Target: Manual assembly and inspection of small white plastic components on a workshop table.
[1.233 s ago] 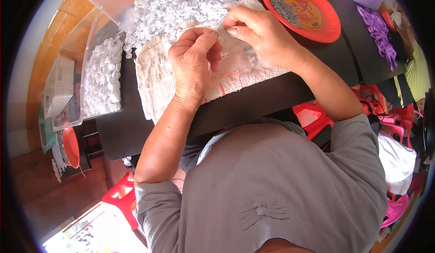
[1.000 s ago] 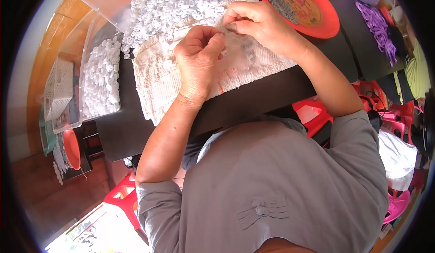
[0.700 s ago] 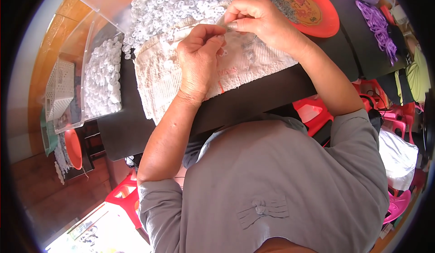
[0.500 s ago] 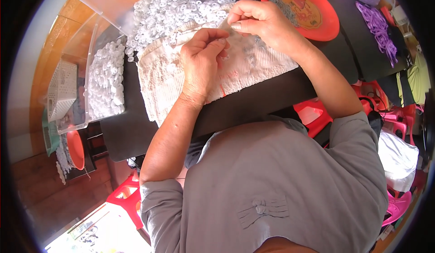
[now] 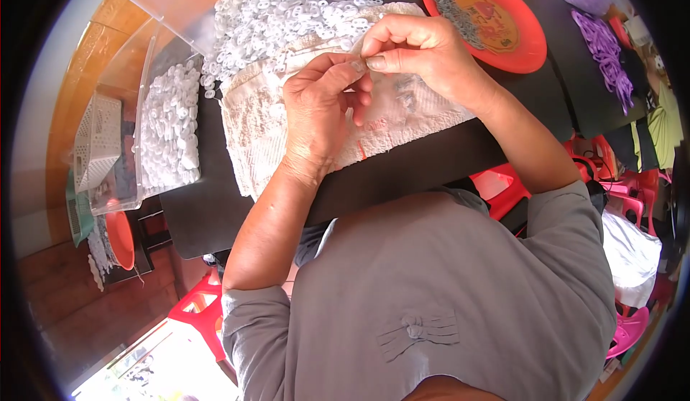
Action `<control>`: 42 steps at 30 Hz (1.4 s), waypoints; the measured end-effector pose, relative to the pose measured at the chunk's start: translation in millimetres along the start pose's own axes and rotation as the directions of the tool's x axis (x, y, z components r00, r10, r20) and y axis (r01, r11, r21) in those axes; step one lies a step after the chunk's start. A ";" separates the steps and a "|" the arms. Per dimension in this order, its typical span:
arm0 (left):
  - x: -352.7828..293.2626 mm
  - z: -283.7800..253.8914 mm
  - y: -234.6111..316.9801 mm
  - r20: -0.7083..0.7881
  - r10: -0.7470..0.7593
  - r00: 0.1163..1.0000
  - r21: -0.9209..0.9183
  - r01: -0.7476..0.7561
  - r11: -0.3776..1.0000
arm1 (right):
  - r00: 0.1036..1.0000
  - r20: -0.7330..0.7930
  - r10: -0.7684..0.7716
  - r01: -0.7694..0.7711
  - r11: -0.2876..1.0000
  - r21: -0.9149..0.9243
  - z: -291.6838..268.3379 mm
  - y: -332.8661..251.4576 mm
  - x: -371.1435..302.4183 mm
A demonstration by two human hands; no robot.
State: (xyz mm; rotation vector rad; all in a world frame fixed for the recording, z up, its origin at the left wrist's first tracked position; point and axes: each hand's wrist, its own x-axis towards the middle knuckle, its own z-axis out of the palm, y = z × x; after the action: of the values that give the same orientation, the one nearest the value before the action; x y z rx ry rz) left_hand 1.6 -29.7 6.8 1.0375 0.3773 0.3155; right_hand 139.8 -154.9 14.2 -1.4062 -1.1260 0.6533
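Over a cream towel (image 5: 255, 139) my two hands meet, fingertips touching. My left hand (image 5: 321, 103) is closed, thumb against the index finger, the other fingers curled. In a pinch, the thumb and index finger of my right hand (image 5: 417, 49) press together right beside it. Whatever the fingertips hold is too small to make out. Just beyond the hands, a heap of small white plastic pieces with holes (image 5: 280, 13) spreads onto the towel's far edge. To the right lies a red plate (image 5: 528, 31) bearing a pile of small grey metal bits (image 5: 460, 21).
A clear plastic bin (image 5: 136, 149) of white pieces (image 5: 170, 128) stands at the left, beside a white perforated basket (image 5: 100, 142). Purple cord (image 5: 604, 49) lies at the far right. Red stools (image 5: 198, 315) stand below the dark table (image 5: 208, 221).
My right hand has come down slightly, and its fingertips now meet those of my left hand. Before, they were a little apart. The whole view has shifted slightly.
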 end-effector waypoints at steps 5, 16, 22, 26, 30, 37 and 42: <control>-0.4 1.3 -1.9 -0.044 0.030 0.999 0.026 -0.029 0.999 | 1.000 -0.028 0.005 -0.006 0.999 -0.045 0.5 -2.9 -0.5; -1.8 2.8 -4.9 -0.026 0.045 0.999 0.045 -0.044 0.998 | 1.000 0.014 -0.013 0.016 0.976 -0.217 -1.9 -1.0 -0.6; -1.1 0.4 -3.0 -0.006 0.018 1.000 0.038 -0.018 0.999 | 0.988 0.024 -0.155 0.155 0.940 -0.304 2.2 -5.4 -0.5; -0.8 0.7 -0.9 -0.006 -0.029 1.000 -0.012 0.029 1.000 | 0.959 0.100 -0.265 0.283 0.905 -0.318 -2.7 -3.5 0.5; -0.3 -2.2 -0.1 0.025 -0.057 0.998 -0.011 0.057 0.998 | 0.965 0.092 -0.246 0.263 0.911 -0.319 -2.4 -2.4 -0.8; 0.5 -5.2 -0.3 0.076 -0.054 0.996 -0.067 0.059 0.996 | 0.943 0.072 -0.325 0.328 0.869 -0.369 -0.3 0.3 0.5; 2.2 -7.6 -3.1 0.076 -0.075 0.994 -0.089 0.082 0.993 | 0.909 0.106 -0.404 0.406 0.797 -0.447 0.6 2.4 0.8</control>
State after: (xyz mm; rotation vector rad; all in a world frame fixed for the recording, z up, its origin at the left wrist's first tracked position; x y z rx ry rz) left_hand 0.5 -24.3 0.3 0.9388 0.3346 0.2223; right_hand 140.1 -153.7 11.9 -1.4803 -1.6019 0.0722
